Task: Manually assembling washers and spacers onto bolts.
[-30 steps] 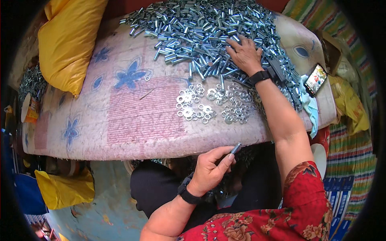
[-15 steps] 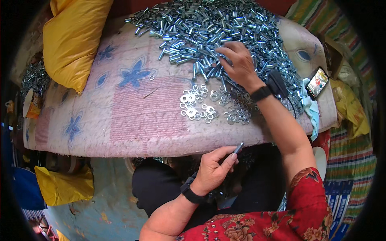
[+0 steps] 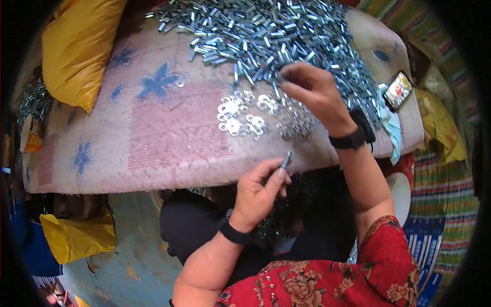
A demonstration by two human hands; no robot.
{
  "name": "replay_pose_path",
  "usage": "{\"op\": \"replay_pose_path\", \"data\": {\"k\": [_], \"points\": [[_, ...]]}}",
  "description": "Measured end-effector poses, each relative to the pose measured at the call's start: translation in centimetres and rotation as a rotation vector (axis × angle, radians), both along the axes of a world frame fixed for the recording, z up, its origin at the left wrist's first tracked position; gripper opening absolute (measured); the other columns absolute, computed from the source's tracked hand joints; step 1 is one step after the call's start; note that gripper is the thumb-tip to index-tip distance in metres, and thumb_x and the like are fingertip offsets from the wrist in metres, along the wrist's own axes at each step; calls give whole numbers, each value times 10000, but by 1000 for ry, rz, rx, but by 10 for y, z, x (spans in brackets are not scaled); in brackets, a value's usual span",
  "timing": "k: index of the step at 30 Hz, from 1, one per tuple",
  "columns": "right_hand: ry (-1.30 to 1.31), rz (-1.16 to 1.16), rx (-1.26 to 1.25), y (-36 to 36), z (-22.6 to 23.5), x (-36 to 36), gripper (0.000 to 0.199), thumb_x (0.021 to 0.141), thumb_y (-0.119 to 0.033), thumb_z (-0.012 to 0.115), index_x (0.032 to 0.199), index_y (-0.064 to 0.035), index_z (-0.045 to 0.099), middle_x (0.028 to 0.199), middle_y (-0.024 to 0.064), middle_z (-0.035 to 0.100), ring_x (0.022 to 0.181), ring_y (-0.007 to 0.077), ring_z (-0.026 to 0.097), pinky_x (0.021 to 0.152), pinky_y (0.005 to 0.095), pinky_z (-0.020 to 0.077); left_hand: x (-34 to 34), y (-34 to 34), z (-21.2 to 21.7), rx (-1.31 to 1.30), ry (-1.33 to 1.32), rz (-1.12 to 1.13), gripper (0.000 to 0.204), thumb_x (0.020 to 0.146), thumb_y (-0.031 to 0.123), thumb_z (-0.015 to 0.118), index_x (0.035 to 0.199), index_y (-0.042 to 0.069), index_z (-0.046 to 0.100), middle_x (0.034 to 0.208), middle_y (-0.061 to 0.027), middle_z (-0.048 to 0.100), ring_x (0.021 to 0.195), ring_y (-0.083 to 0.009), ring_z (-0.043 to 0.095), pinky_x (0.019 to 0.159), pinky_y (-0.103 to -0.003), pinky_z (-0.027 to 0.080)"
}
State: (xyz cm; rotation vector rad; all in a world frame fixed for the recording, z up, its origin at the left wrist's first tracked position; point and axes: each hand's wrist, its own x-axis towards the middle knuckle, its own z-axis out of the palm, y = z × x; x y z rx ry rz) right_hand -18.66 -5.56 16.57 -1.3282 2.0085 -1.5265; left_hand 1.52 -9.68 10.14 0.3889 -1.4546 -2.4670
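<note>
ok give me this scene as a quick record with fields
surface: patterned cloth
metal tubes: loose pile, far side of the cloth
washers: clustered in front of the pile
left hand: holds a metal rod, one end showing
right hand: fingers bent, at the pile's near edge; holding anything: unclear
phone: right side, screen lit

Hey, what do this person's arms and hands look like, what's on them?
The left hand and right hand wear no gloves. Each has a black wristband, with a dark boxy piece at the right one. The right sleeve is short, red and floral.
</note>
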Motion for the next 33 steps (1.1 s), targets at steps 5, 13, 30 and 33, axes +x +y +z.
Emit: {"op": "replay_pose_path", "data": {"k": [5,13,30,33], "points": [[-98,110,14,82,8,42,167,808,17,549,952,2,633,936,57,574,836,110,546,732,225,447,3,8,3,-75,47,8,207,867,128,531,1032,11,578,768,-29,595,580,-62,519,492,-168,391],[-313,73,-46,119,3,61,379,793,37,568,1159,8,472,945,47,555,888,103,543,805,231,456,-4,25,1,-246,76,-58,225,863,114,546,1062,13,574,770,-15,591,590,-53,501,504,-167,392],[155,-56,118,118,-16,84,412,724,-34,648,1105,-28,493,677,35,543,576,81,509,518,226,414,-4,30,-14,-465,129,-74,394,801,9,592,1182,12,491,976,-50,578,779,-67,533,673,-197,448],[113,-101,93,117,-21,88,385,739,-65,645,1093,-23,500,636,37,517,549,86,488,510,235,403,-5,30,-9,-614,173,-62,336,796,4,596,1126,3,537,971,-54,585,795,-73,557,667,-202,459]]}}
